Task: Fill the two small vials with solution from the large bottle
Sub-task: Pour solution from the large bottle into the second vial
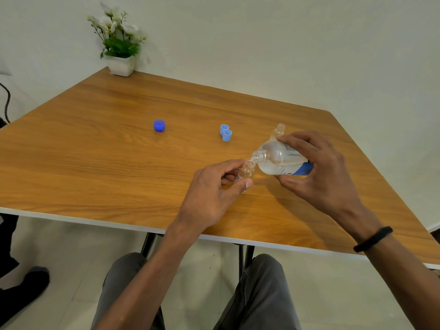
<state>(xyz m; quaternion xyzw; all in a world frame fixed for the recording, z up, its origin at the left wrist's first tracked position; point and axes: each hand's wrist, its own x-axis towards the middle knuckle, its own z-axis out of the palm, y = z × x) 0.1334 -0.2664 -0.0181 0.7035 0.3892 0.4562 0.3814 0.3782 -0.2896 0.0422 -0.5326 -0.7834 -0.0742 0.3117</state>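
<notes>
My right hand [319,172] grips the large clear bottle [276,158], which has a blue and white label. The bottle is tipped to the left, and its open mouth is right above the neck of a small clear vial [246,172]. My left hand [214,189] holds that vial upright on the wooden table [119,163], fingers and thumb around it. A second small vial [279,129] stands uncapped just behind the bottle, partly hidden by it.
A dark blue cap [159,125] lies mid-table. Two light blue caps [225,132] sit side by side to its right. A potted plant [119,44] stands at the far left corner. The table's near edge runs just above my knees.
</notes>
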